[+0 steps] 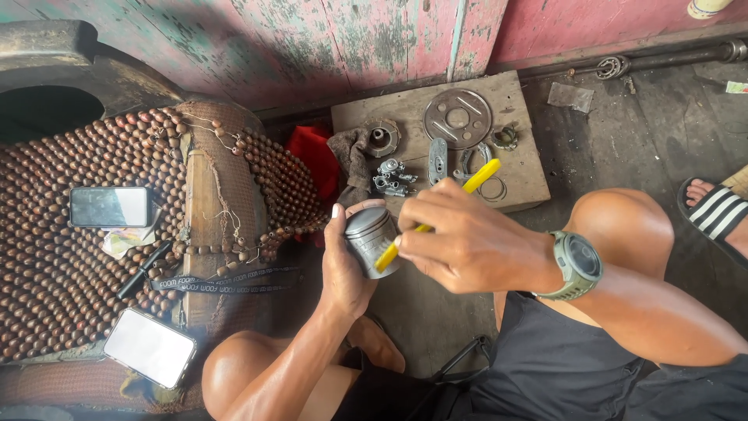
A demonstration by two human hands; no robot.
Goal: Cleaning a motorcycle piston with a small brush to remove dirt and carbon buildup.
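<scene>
left hand (343,261) wraps grey metal piston (372,238), held above the floor near the wooden board's (514,175) front edge | right hand (460,238) pinches yellow brush (436,214) against it | piston likely heavy, rigid, slick; grip the skirt

Two phones (110,206) — one piston (371,240)

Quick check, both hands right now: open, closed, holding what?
Left hand: closed around a grey metal piston, held upright.
Right hand: closed on a yellow tool, its lower end against the piston.
</scene>
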